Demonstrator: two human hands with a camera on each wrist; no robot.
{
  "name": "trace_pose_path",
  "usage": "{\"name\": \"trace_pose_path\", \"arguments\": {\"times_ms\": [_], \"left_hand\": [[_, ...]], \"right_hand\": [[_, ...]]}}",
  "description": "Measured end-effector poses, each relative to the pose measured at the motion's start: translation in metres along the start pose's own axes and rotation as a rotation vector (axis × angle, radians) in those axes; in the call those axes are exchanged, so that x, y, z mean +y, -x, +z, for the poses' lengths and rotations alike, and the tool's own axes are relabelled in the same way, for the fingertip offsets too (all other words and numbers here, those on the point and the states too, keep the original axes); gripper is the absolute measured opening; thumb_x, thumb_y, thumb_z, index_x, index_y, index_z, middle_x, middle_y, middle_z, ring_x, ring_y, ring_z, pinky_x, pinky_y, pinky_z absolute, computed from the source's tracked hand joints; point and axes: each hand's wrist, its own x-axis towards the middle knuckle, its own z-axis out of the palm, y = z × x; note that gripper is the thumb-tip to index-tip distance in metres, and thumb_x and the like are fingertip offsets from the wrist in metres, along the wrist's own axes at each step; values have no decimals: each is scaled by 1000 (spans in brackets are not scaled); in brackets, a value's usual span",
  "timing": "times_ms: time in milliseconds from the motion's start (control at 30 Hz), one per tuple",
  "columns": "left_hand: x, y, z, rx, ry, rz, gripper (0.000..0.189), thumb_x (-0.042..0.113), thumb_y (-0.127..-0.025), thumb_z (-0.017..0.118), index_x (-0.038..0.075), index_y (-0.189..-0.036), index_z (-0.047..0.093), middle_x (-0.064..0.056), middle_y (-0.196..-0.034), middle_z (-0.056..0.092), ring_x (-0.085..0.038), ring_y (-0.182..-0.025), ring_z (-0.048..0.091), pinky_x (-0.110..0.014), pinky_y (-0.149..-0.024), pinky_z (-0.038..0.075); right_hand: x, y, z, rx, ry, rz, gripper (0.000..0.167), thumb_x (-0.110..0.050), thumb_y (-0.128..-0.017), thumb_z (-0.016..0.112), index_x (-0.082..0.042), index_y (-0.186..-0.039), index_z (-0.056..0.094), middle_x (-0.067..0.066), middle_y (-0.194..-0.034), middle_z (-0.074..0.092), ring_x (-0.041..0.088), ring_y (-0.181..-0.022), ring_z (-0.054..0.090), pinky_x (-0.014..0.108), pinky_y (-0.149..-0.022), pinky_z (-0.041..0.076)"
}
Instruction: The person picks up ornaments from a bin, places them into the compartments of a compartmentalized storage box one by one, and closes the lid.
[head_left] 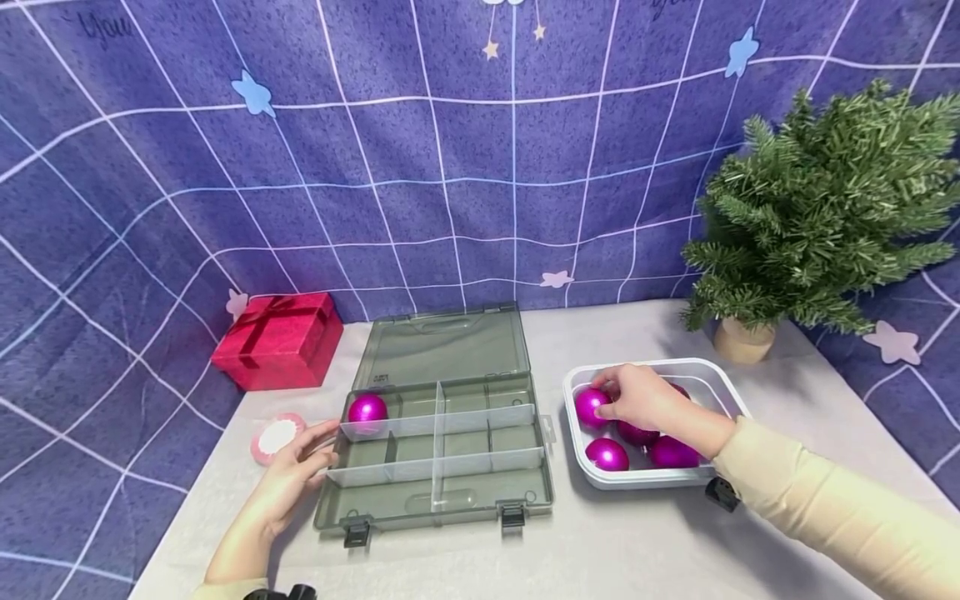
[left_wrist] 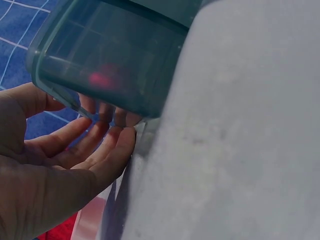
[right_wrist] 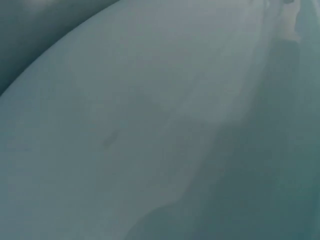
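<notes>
A clear grey divided organizer box point(head_left: 495, 486) lies with its lid point(head_left: 446, 350) folded back. One shiny magenta Christmas ball point(head_left: 367, 409) sits in its back left compartment. At the box's left side, my left hand point(head_left: 279, 482) touches the wall with loosely extended fingers; the left wrist view shows those fingertips point(left_wrist: 127, 137) against the clear plastic. My right hand point(head_left: 643, 402) reaches into a white tub point(head_left: 645, 480) and pinches a magenta ball point(head_left: 588, 409) between thumb and fingers. Several more magenta balls point(head_left: 607, 456) lie in the tub, partly hidden by that hand. The right wrist view holds only a blurred pale surface.
A red gift box point(head_left: 281, 346) with a dark ribbon stands at the back left. Beside my left hand lies a round pink-and-white item point(head_left: 277, 437). A small artificial fir tree point(head_left: 817, 208) stands behind the tub at right. A purple gridded cloth point(head_left: 480, 208) hangs behind the table.
</notes>
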Motion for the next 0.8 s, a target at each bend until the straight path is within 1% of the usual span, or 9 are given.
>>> {"name": "trace_pose_path", "arguments": {"times_ms": [200,367,500,633,800], "left_hand": [[-1,0,0,-2,5,2,61,1,-97,52,-5,-155,33,-27,-157,34,0,-118,54,-29,-90,48],[-2,0,0,1,3,6,61,0,-97,52,-5,-154,34,-27,-156,34,-1,-118,55,-29,-89,48],[-1,0,0,2,0,9,61,0,-97,52,-5,-154,34,-27,-156,34,-3,-119,54,-29,-90,48],[-1,1,0,0,4,8,61,0,-97,53,-5,-155,33,-27,-156,34,-4,-120,53,-29,-90,48],[-2,2,0,-4,14,17,61,-1,-98,52,-7,-155,32,-29,-156,34,-4,-119,54,-29,-90,48]], "right_hand": [[0,-1,5,20,9,-14,38,-14,-77,87,-1,-110,73,11,-94,75,33,-97,69,51,-90,50],[0,-1,5,17,-5,-5,38,-15,-77,88,-3,-110,73,13,-96,75,33,-98,69,51,-90,50],[0,-1,3,20,-27,6,39,-15,-78,87,-4,-112,71,12,-97,75,32,-97,69,52,-90,49],[-1,0,-2,29,-59,-20,39,-13,-78,86,-3,-112,70,10,-97,75,31,-97,70,53,-91,49],[-9,3,-13,55,-83,-35,40,-13,-78,85,-3,-113,69,17,-105,73,37,-102,68,57,-93,47]]}}
